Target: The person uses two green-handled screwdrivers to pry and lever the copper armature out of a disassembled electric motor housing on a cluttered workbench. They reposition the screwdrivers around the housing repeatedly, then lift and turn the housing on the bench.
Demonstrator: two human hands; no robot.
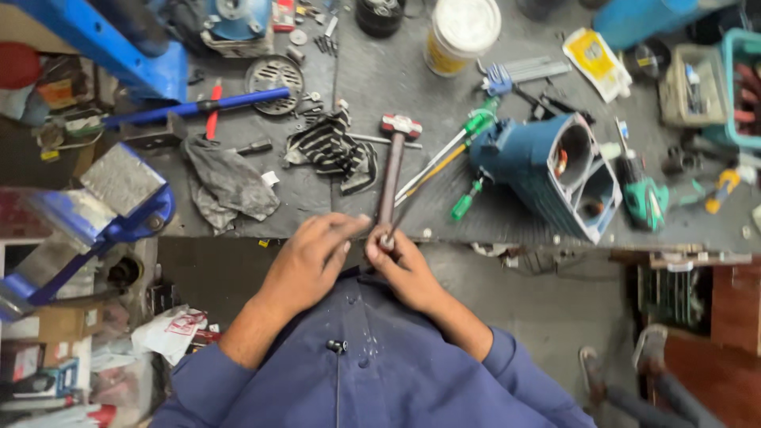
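A: Head view, middle of the frame: both hands meet at the bench's near edge. The left hand (311, 257) and the right hand (396, 265) pinch a small metal part (388, 240) between closed fingertips; it is too small to identify.

B: And the hammer?

A: The hammer (392, 162) lies just above the hands, red-and-white head away from the person and handle pointing back at them, its end close to the fingers.

B: How would the small part handle?

A: Light and rigid, I judge, and easy to drop, so a fingertip pinch suits it. The hammer looks head-heavy; grip it low on the handle.

B: Nearby?

A: A striped rag (333, 150) left of the hammer, a blue motor housing (547, 170) to the right.
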